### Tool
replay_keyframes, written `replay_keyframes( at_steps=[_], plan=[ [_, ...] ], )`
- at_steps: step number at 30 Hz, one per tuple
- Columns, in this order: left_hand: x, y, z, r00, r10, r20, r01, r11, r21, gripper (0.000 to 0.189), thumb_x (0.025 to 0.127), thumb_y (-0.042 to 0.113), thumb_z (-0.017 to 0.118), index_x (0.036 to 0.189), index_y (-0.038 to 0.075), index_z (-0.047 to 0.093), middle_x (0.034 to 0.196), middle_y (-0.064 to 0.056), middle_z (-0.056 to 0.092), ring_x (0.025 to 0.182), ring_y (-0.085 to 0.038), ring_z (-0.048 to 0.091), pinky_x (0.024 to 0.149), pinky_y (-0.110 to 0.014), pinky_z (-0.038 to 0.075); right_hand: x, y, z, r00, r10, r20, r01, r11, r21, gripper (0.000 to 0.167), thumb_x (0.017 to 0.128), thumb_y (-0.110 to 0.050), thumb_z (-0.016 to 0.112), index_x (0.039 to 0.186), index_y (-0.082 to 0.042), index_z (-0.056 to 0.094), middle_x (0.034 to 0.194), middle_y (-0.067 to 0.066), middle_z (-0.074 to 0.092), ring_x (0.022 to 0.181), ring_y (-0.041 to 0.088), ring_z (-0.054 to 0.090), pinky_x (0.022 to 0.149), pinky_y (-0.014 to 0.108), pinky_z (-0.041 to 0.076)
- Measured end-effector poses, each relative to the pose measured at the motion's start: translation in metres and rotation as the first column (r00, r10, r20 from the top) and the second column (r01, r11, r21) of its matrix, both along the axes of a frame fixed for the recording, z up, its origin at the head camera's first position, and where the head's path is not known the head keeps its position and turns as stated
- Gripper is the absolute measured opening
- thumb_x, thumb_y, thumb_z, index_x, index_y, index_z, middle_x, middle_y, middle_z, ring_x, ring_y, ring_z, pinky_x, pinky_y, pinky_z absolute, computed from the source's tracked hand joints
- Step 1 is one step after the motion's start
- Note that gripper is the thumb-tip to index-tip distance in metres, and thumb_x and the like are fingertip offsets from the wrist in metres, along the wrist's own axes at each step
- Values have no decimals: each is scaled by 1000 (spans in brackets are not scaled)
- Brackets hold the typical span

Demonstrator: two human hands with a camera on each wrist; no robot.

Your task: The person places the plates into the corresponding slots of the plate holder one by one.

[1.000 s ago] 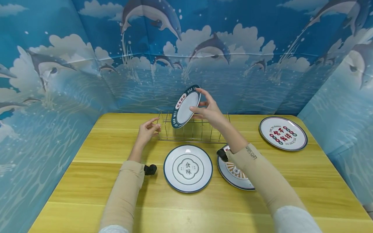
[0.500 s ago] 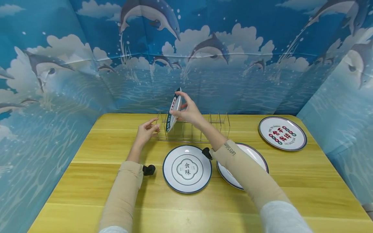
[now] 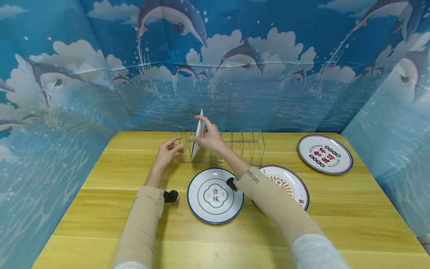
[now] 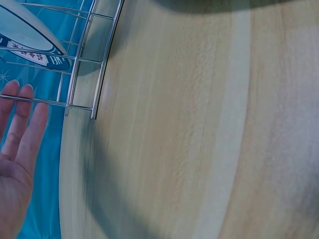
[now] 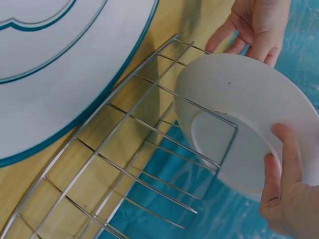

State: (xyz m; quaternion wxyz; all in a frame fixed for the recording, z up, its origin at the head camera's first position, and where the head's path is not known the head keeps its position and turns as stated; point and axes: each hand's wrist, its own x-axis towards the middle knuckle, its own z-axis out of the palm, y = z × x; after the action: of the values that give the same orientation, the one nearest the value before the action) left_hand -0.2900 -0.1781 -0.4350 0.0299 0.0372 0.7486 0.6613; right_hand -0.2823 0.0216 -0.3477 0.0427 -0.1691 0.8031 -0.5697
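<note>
My right hand (image 3: 211, 140) pinches a white plate (image 3: 199, 129) by its edge, thumb on one face and fingers on the other. The plate stands nearly upright in the left part of the wire dish rack (image 3: 215, 162); its plain underside (image 5: 219, 82) faces the right wrist camera. In the left wrist view, the plate's dark patterned rim (image 4: 55, 60) shows between the wires. My left hand (image 3: 167, 153) is at the rack's left end, its fingers (image 4: 30, 134) fairly straight and touching the end wire.
A white plate (image 3: 215, 209) with a blue rim lies flat before the rack. Right of it is a plate with an orange ray pattern (image 3: 285, 183), partly under my right forearm. Another plate (image 3: 324, 164) with red lettering lies at the back right. A dolphin-printed curtain (image 3: 268, 104) hangs behind the table.
My right hand has carried the plate left and down into the rack, turning it from tilted face-on to nearly edge-on. My left hand has stayed at the rack's end.
</note>
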Motion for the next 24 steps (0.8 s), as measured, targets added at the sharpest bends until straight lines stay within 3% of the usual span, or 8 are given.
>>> replay_keyframes(
  at_steps=[11,19,24],
  plan=[
    [0,-1,-1,1000,-9,-9,9,1000,3,41,90,16,58,130,10,51,82,-5,59,80,-16,62,86,-48,50,-1,-5,-15,999,-35,-25,36,998,52,69,81,-17,71,139,-26,35,114,20,36,69,25,58,53,27,56],
    [-1,-1,0,1000,-11,-7,11,1000,18,41,90,16,59,129,9,51,77,-1,59,76,-13,61,86,-51,49,0,-4,-18,1000,-5,-25,7,998,61,70,84,-18,68,141,-29,31,119,20,33,82,30,59,56,27,56],
    [1,-1,0,1000,-15,-4,15,999,34,41,90,15,59,129,9,51,77,-2,59,76,-13,61,87,-51,49,4,6,-11,999,18,35,-17,1000,-25,71,86,-16,65,144,-29,26,131,20,28,99,33,58,66,34,58]
  ],
)
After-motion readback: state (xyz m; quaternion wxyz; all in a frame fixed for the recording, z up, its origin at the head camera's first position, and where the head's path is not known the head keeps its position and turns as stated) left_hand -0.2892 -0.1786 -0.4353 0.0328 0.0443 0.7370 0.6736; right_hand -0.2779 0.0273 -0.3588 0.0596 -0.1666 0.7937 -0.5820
